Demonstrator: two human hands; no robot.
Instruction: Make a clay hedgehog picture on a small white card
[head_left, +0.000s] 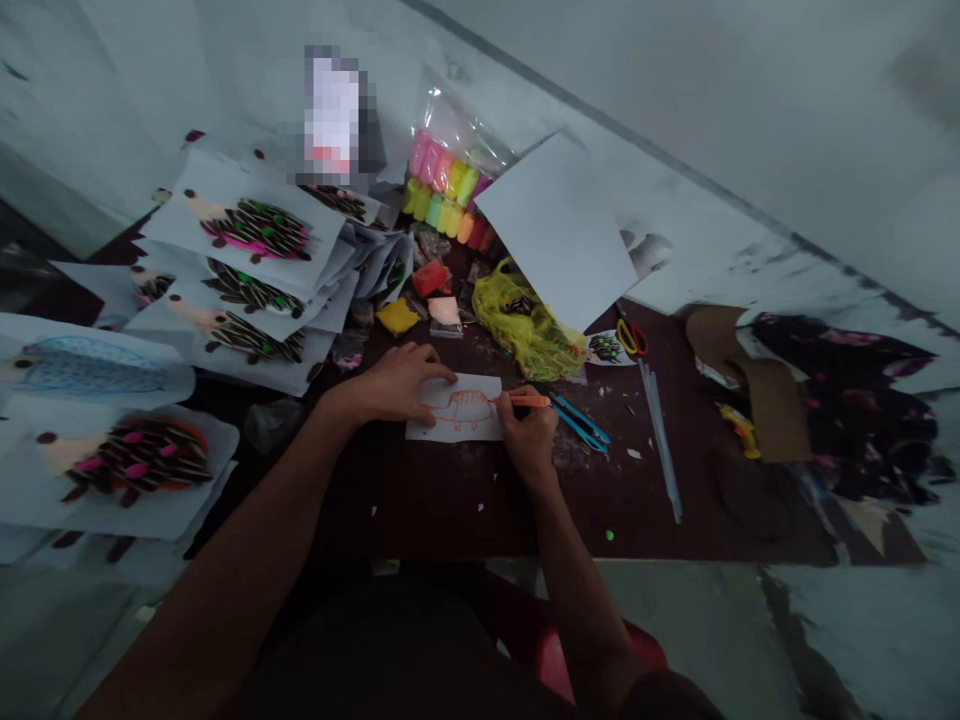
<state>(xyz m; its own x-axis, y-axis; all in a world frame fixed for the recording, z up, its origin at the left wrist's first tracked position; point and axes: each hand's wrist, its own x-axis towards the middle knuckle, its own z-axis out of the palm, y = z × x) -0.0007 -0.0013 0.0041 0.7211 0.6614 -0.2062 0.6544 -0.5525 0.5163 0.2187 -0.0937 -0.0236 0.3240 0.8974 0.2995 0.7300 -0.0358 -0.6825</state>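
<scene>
A small white sheet of paper lies on the dark table, bearing an orange outline of an animal with scalloped marks on its back. My left hand rests at the paper's left edge, thumb and fingers spread. Pinched in my right hand is an orange marker, its tip at the right end of the drawing. Blue cutters or tweezers-like tool lies just right of that hand. A crumpled yellow-green plastic bag sits beyond the paper.
Stacked sheets with hedgehog pictures fill the left side. Behind are colored clay packs, a large white sheet and opened clay lumps. Scissors, clear sticks and dark floral cloth lie to the right.
</scene>
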